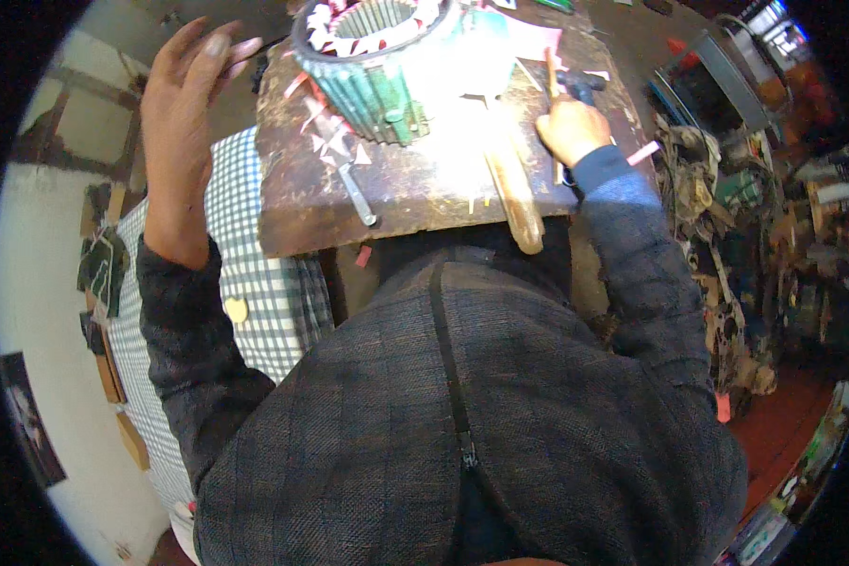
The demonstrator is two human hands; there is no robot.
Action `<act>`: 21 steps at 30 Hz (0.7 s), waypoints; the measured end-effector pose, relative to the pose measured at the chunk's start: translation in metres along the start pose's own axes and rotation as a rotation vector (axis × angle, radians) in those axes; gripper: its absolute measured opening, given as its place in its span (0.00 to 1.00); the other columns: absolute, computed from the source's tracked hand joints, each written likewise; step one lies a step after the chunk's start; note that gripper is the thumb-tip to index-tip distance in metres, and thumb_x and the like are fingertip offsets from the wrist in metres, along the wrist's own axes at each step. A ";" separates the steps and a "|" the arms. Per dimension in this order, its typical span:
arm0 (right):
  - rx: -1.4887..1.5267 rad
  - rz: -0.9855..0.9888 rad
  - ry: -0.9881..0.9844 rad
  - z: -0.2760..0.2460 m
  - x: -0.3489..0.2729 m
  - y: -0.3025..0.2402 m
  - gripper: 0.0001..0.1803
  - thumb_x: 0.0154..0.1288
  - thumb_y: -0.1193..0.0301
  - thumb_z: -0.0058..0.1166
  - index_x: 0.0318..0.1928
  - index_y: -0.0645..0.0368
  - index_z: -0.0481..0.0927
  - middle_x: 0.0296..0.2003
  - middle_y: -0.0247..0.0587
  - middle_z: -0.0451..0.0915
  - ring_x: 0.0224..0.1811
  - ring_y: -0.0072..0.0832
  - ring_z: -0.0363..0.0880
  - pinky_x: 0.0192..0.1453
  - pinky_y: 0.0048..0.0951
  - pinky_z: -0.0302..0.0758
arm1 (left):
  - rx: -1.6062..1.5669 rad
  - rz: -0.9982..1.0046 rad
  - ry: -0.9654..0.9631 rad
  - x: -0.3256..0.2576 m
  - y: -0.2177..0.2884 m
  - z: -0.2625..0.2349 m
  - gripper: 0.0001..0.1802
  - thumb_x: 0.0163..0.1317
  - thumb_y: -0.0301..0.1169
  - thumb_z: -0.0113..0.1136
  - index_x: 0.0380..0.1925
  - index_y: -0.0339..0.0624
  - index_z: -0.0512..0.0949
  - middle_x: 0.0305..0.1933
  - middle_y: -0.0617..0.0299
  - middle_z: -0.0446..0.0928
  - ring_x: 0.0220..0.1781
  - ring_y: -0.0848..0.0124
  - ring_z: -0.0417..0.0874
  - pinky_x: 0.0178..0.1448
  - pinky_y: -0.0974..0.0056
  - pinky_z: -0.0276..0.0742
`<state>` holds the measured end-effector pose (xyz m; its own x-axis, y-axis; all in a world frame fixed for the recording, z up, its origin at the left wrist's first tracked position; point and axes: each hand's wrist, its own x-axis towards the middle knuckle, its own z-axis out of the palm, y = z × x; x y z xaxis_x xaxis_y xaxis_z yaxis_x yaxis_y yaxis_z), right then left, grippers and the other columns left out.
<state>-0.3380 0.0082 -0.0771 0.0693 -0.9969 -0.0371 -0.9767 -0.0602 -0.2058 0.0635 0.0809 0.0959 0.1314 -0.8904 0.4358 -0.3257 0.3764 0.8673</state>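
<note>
My left hand (pixel 181 94) is raised beside the left edge of a worn wooden table (pixel 292 203), its fingers loosely bent and apart with nothing in them. Over the table's right part, my right hand (pixel 575 129) is closed near a thin orange-brown stick (pixel 551 68) and a dark object (pixel 583 83); what its fingers hold is hidden. At the far middle stands a green ribbed motor stator (pixel 373 99) with white and red insulation strips (pixel 335 36) around its inside. A wooden stick (pixel 514 193) lies between, its near end past the table edge. Left of it lies a small metal blade (pixel 357 193).
Cut paper scraps (pixel 330 141) lie around the stator. Strong light washes out the table's middle. A checked cloth (pixel 274 311) covers a surface at the left. Cluttered metal parts (pixel 726 208) and a grey-blue metal cart (pixel 717 80) stand at the right.
</note>
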 end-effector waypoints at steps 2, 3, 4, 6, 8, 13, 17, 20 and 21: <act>-0.026 -0.004 0.002 0.000 0.002 0.002 0.23 0.61 0.59 0.54 0.45 0.67 0.86 0.43 0.64 0.87 0.48 0.57 0.87 0.57 0.53 0.81 | -0.012 -0.006 0.013 -0.003 0.000 -0.004 0.33 0.76 0.36 0.59 0.70 0.23 0.62 0.66 0.40 0.77 0.64 0.54 0.84 0.69 0.59 0.79; -0.052 -0.038 -0.006 0.001 0.002 0.004 0.24 0.61 0.59 0.54 0.46 0.68 0.85 0.42 0.65 0.86 0.48 0.58 0.87 0.57 0.54 0.81 | -0.021 -0.009 0.010 -0.004 0.000 -0.006 0.34 0.76 0.37 0.58 0.70 0.23 0.61 0.66 0.38 0.76 0.64 0.51 0.84 0.71 0.57 0.78; -0.087 -0.058 -0.007 0.002 0.003 0.006 0.25 0.61 0.59 0.54 0.47 0.70 0.84 0.42 0.67 0.86 0.48 0.59 0.86 0.57 0.54 0.80 | -0.023 0.000 0.002 -0.005 0.002 -0.008 0.33 0.77 0.37 0.58 0.71 0.23 0.61 0.67 0.37 0.76 0.64 0.50 0.84 0.71 0.57 0.78; -0.023 -0.054 0.001 0.005 0.003 0.010 0.25 0.61 0.58 0.55 0.46 0.70 0.83 0.42 0.68 0.86 0.47 0.60 0.86 0.56 0.55 0.80 | -0.015 0.002 0.002 -0.005 0.006 -0.010 0.33 0.77 0.37 0.57 0.72 0.24 0.61 0.67 0.38 0.76 0.65 0.50 0.84 0.72 0.57 0.78; 0.005 -0.053 0.082 0.005 0.001 0.015 0.25 0.65 0.58 0.54 0.50 0.70 0.81 0.41 0.68 0.86 0.44 0.60 0.87 0.53 0.54 0.81 | 0.019 0.011 0.011 -0.004 0.016 -0.010 0.32 0.78 0.38 0.55 0.72 0.25 0.62 0.68 0.39 0.76 0.65 0.51 0.84 0.72 0.57 0.77; 0.852 0.054 0.335 -0.030 -0.021 0.006 0.17 0.78 0.64 0.48 0.55 0.67 0.76 0.35 0.46 0.86 0.32 0.32 0.88 0.39 0.35 0.84 | 0.118 0.064 0.038 -0.003 0.049 0.006 0.31 0.79 0.40 0.51 0.72 0.27 0.63 0.69 0.41 0.76 0.66 0.53 0.83 0.72 0.57 0.76; 0.541 -0.512 0.830 -0.076 -0.059 -0.041 0.17 0.71 0.71 0.59 0.57 0.63 0.77 0.39 0.45 0.86 0.33 0.32 0.85 0.37 0.33 0.83 | -0.101 0.047 -0.029 -0.006 0.068 0.042 0.30 0.82 0.41 0.45 0.72 0.27 0.62 0.70 0.37 0.73 0.68 0.48 0.81 0.74 0.51 0.75; 0.366 -0.859 0.783 -0.093 -0.089 -0.090 0.26 0.60 0.74 0.65 0.60 0.60 0.79 0.40 0.50 0.85 0.37 0.44 0.85 0.42 0.40 0.82 | -0.253 0.058 -0.162 -0.019 0.075 0.064 0.29 0.81 0.38 0.48 0.71 0.25 0.62 0.68 0.40 0.75 0.66 0.54 0.82 0.67 0.57 0.79; 0.499 -0.874 0.692 -0.092 -0.099 -0.106 0.27 0.58 0.73 0.66 0.60 0.58 0.80 0.42 0.50 0.84 0.39 0.47 0.84 0.45 0.42 0.82 | -0.173 0.060 -0.176 -0.022 0.077 0.068 0.26 0.80 0.36 0.50 0.67 0.25 0.67 0.67 0.43 0.76 0.65 0.58 0.82 0.66 0.59 0.80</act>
<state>-0.2598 0.1085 0.0384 0.3923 -0.4557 0.7990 -0.4599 -0.8495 -0.2587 -0.0281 0.1126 0.1366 -0.0531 -0.8901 0.4527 -0.1605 0.4551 0.8759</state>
